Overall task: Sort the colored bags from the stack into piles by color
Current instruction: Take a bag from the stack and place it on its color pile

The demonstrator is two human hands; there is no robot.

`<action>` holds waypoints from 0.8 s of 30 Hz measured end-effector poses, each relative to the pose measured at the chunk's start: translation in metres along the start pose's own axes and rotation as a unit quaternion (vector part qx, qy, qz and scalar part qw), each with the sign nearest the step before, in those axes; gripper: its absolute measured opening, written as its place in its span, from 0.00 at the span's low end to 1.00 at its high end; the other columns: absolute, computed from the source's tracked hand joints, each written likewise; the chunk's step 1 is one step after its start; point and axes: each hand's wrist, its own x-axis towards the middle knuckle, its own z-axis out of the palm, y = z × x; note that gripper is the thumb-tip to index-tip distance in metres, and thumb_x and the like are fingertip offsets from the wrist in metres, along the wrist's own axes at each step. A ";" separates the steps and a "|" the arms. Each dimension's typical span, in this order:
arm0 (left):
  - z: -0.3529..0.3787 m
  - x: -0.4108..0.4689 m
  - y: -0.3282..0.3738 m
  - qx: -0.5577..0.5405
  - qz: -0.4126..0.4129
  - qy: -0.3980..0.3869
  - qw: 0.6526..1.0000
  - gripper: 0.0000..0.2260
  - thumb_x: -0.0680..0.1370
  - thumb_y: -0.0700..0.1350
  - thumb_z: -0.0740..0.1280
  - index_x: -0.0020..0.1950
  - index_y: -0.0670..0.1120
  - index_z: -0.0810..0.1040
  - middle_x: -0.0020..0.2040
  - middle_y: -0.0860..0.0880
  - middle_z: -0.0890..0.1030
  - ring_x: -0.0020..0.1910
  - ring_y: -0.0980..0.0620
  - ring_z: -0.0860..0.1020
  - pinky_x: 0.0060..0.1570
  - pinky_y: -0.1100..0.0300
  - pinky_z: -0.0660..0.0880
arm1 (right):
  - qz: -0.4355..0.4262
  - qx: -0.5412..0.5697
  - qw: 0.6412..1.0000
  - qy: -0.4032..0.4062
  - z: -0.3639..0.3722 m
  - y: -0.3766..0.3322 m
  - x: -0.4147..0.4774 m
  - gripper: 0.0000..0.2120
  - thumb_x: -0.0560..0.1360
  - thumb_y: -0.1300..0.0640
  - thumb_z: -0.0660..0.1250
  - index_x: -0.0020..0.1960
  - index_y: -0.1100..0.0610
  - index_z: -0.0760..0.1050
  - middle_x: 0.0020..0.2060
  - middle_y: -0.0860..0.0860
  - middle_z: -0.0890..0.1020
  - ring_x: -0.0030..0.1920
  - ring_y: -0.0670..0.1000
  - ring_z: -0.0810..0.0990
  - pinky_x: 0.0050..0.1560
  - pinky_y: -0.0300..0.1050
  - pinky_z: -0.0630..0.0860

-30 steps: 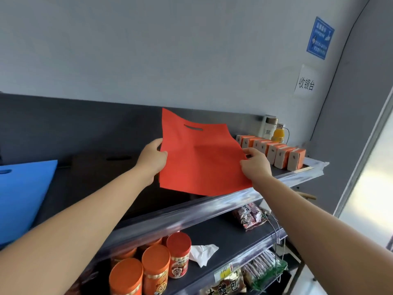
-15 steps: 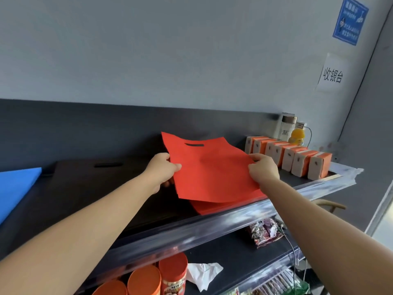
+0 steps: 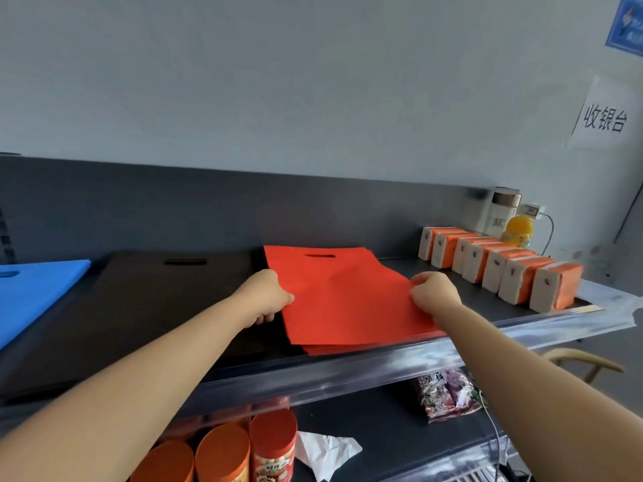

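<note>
**A:** Fig. 1. Where is the red bag (image 3: 344, 300)?
**B:** On the shelf (image 3: 348, 373), lying on or just over the red pile (image 3: 334, 348), whose edge shows at its 6 o'clock.
**A:** The hands?
**B:** The left hand (image 3: 264, 293) pinches the 9 o'clock edge with curled fingers. The right hand (image 3: 435, 292) pinches the 3 o'clock edge likewise. I judge the two-sided hold keeps the limp sheet square with the pile.
**A:** Other piles?
**B:** Black bags (image 3: 167, 307) at 9 o'clock, blue bags (image 3: 34, 287) beyond them. Each colour is kept apart.

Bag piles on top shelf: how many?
3: blue pile far left, black pile middle, red pile right, top bag gripped by left hand and right hand. More may be off-frame.
</note>
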 end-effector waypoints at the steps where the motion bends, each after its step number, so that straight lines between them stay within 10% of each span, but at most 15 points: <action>1: 0.002 -0.002 0.001 0.015 0.001 0.005 1.000 0.10 0.79 0.47 0.65 0.55 0.41 0.73 0.35 0.45 0.74 0.29 0.51 0.70 0.24 0.63 0.64 | -0.004 -0.007 1.000 -0.005 -0.001 0.002 0.001 0.18 0.75 0.64 0.61 0.63 0.56 0.77 0.60 0.56 0.79 0.60 0.58 0.76 0.58 0.48 0.74; 6: 0.011 -0.010 0.008 0.103 0.026 0.034 0.994 0.10 0.80 0.48 0.63 0.54 0.41 0.74 0.37 0.45 0.77 0.28 0.51 0.72 0.26 0.63 0.66 | -0.026 -0.037 0.999 -0.020 -0.006 0.007 0.004 0.18 0.75 0.63 0.61 0.64 0.56 0.77 0.60 0.55 0.79 0.59 0.58 0.77 0.57 0.48 0.74; 12: 0.021 -0.006 0.009 0.193 0.051 0.086 0.976 0.12 0.80 0.51 0.63 0.56 0.43 0.74 0.54 0.47 0.77 0.51 0.48 0.77 0.50 0.54 0.75 | -0.029 -0.057 0.998 -0.009 -0.009 0.015 0.010 0.17 0.75 0.62 0.63 0.62 0.56 0.77 0.58 0.55 0.80 0.57 0.57 0.78 0.50 0.45 0.73; 24: 0.031 0.004 0.013 0.265 0.075 0.071 0.959 0.13 0.81 0.53 0.58 0.51 0.45 0.73 0.52 0.48 0.77 0.50 0.49 0.76 0.45 0.56 0.72 | -0.011 -0.100 0.995 -0.024 -0.005 0.027 0.027 0.07 0.73 0.59 0.65 0.49 0.59 0.80 0.40 0.53 0.79 0.42 0.56 0.78 0.41 0.44 0.73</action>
